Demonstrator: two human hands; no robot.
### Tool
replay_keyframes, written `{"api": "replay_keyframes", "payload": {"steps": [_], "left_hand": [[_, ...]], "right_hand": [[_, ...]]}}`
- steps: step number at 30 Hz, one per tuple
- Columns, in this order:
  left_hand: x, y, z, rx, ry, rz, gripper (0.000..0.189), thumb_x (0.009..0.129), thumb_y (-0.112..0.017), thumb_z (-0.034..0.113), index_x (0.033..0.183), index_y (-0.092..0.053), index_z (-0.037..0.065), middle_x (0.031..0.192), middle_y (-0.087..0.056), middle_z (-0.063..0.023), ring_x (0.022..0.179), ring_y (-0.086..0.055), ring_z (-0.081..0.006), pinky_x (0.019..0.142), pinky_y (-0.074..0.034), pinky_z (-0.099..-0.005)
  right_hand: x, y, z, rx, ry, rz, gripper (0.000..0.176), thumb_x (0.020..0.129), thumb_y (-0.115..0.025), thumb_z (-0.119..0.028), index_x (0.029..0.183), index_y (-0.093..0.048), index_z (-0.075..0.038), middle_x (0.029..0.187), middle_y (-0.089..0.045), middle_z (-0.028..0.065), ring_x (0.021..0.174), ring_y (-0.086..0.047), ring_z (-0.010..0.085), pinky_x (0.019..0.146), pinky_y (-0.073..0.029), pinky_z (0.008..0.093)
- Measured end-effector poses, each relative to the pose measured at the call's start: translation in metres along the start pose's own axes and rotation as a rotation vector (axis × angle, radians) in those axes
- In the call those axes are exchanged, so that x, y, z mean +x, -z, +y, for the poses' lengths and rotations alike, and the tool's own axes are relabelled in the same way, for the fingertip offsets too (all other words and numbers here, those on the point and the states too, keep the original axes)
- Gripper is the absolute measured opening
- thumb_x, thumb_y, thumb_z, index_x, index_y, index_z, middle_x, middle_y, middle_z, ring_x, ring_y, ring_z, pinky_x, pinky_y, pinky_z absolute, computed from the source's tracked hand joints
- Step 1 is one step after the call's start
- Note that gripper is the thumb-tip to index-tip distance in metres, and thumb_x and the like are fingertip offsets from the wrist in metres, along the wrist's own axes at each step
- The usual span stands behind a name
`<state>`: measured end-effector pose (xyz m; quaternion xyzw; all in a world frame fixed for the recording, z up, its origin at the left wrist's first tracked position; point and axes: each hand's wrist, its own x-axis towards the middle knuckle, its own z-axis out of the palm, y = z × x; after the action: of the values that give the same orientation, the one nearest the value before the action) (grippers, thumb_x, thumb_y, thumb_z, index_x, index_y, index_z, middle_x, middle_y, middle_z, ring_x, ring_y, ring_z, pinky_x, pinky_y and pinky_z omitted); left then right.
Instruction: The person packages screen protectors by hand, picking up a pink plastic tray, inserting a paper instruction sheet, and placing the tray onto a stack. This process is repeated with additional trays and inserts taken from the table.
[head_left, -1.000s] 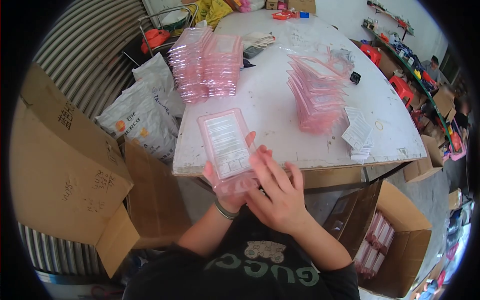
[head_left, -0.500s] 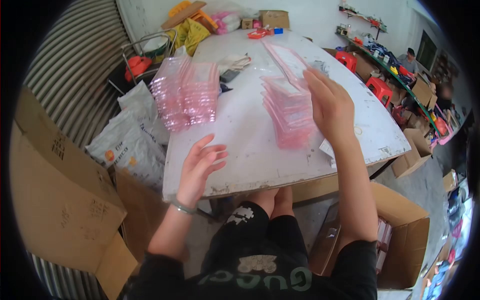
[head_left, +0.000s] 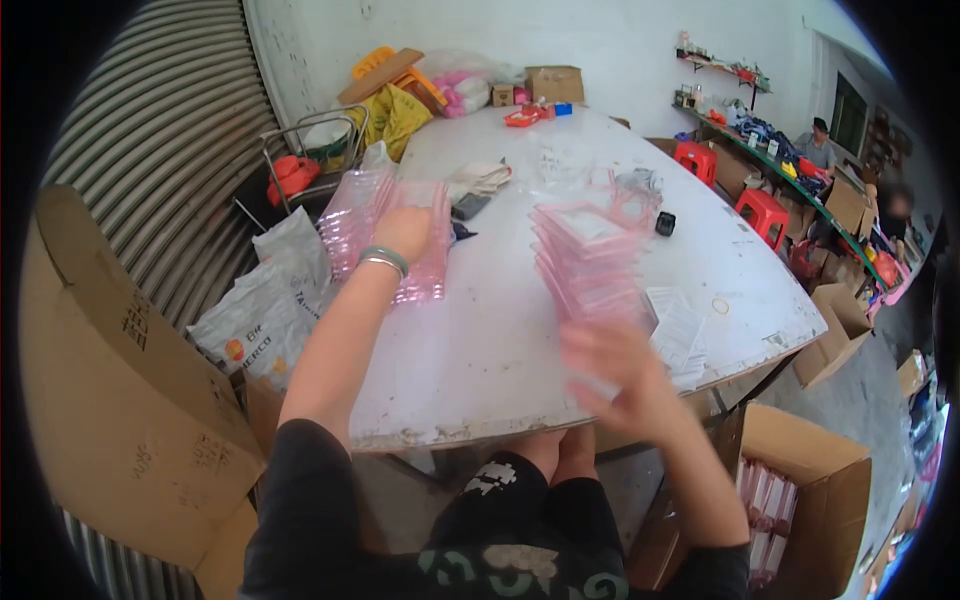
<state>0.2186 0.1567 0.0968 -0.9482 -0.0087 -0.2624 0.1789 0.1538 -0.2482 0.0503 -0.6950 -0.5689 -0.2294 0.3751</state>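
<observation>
Grip hidden on the left hand (head_left: 405, 235), right hand (head_left: 615, 365) open and released over the white table (head_left: 480, 350)
Left fingers, too hidden to tell if grasping, are at the pink packs (head_left: 345, 225) on the table's left; the blurred right hand is beside the pink stack (head_left: 590, 265) right of the table's middle, printed cards (head_left: 680, 325) near its right front edge

Bright, diffuse light, soft shadows. Glints on pink plastic packs (head_left: 432, 268). Right hand (head_left: 615, 370) motion-blurred. Fisheye bends edges, 4 corners black. Lower right edge washed out.
</observation>
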Motion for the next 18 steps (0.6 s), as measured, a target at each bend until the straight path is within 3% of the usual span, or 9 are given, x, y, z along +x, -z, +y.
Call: {"api": "replay_keyframes", "payload": {"steps": [2,6,7,9,10,11,13,16,18], "left_hand": [[0.016,0.009,-0.001,-0.018,0.030,-0.247,0.017,0.086,-0.060,0.008,0.097,-0.070,0.001,0.100,-0.071,-0.0221,0.094,-0.069,-0.0406,0.085,-0.054,-0.0497],[-0.006,0.057,0.007,-0.272,0.142,0.250,0.021,0.088,-0.059,0.010,0.101,-0.073,0.003,0.090,-0.072,-0.0206,0.086,-0.070,-0.0384,0.077,-0.056,-0.0478],[-0.019,0.081,0.015,-0.374,0.146,0.402,0.022,0.087,-0.061,0.010,0.104,-0.073,0.004,0.092,-0.072,-0.0205,0.087,-0.070,-0.0374,0.077,-0.056,-0.0460],[-0.071,0.123,0.048,-0.333,-0.002,0.432,0.025,0.083,-0.067,0.009,0.107,-0.073,0.004,0.096,-0.073,-0.0180,0.087,-0.070,-0.0350,0.075,-0.057,-0.0427],[-0.100,0.128,0.069,-0.238,-0.168,0.517,0.028,0.079,-0.071,0.009,0.108,-0.072,0.005,0.101,-0.073,-0.0132,0.086,-0.070,-0.0316,0.074,-0.057,-0.0403],[-0.133,0.139,0.092,-0.263,-0.307,0.458,0.033,0.077,-0.073,0.008,0.110,-0.072,0.006,0.105,-0.073,-0.0125,0.088,-0.069,-0.0339,0.077,-0.055,-0.0416],[-0.191,0.148,0.137,-0.361,-0.375,0.231,0.039,0.073,-0.078,0.013,0.111,-0.071,0.005,0.115,-0.068,-0.0150,0.100,-0.066,-0.0362,0.086,-0.054,-0.0423],[-0.214,0.164,0.140,-0.616,-0.400,0.004,0.059,0.079,-0.077,0.027,0.129,-0.060,0.001,0.134,-0.058,-0.0168,0.120,-0.057,-0.0348,0.102,-0.046,-0.0493],[-0.229,0.142,0.137,-1.254,-0.089,-0.004,0.070,0.083,-0.070,0.038,0.138,-0.048,0.001,0.141,-0.050,-0.0182,0.126,-0.052,-0.0355,0.105,-0.042,-0.0521]], "right_hand": [[-0.020,-0.011,-0.019,0.013,-0.001,-0.042,0.031,0.078,-0.079,-0.011,0.106,-0.070,-0.005,0.120,-0.070,0.0128,0.107,-0.064,0.0343,0.094,-0.050,0.0438],[-0.048,-0.039,-0.019,0.199,-0.129,-0.039,0.022,0.082,-0.076,-0.008,0.103,-0.072,-0.004,0.113,-0.073,0.0119,0.097,-0.069,0.0262,0.087,-0.053,0.0351],[-0.049,-0.048,-0.019,0.319,-0.271,0.012,0.026,0.085,-0.074,-0.010,0.110,-0.070,-0.003,0.116,-0.072,0.0128,0.098,-0.070,0.0259,0.086,-0.054,0.0356],[-0.044,-0.066,-0.023,0.558,-0.567,0.114,0.034,0.091,-0.071,-0.012,0.123,-0.066,-0.001,0.123,-0.070,0.0145,0.100,-0.071,0.0252,0.084,-0.056,0.0367],[-0.032,-0.071,-0.029,0.875,-0.698,0.187,0.038,0.094,-0.068,-0.012,0.129,-0.060,0.000,0.122,-0.070,0.0169,0.101,-0.071,0.0258,0.084,-0.056,0.0363],[-0.018,-0.076,-0.033,1.193,-0.828,0.267,0.041,0.097,-0.064,-0.011,0.136,-0.055,0.000,0.121,-0.069,0.0193,0.102,-0.070,0.0264,0.085,-0.056,0.0358],[0.003,-0.091,-0.037,1.383,-0.833,0.265,0.047,0.097,-0.063,-0.009,0.141,-0.049,0.000,0.120,-0.068,0.0238,0.101,-0.071,0.0300,0.083,-0.058,0.0370],[0.001,-0.117,-0.039,1.622,-0.849,0.238,0.055,0.095,-0.066,-0.012,0.144,-0.045,0.000,0.118,-0.069,0.0242,0.094,-0.072,0.0303,0.075,-0.059,0.0356],[-0.002,-0.127,-0.038,1.724,-0.868,0.200,0.057,0.094,-0.067,-0.012,0.145,-0.044,0.000,0.117,-0.069,0.0234,0.091,-0.073,0.0308,0.070,-0.059,0.0350]]}}
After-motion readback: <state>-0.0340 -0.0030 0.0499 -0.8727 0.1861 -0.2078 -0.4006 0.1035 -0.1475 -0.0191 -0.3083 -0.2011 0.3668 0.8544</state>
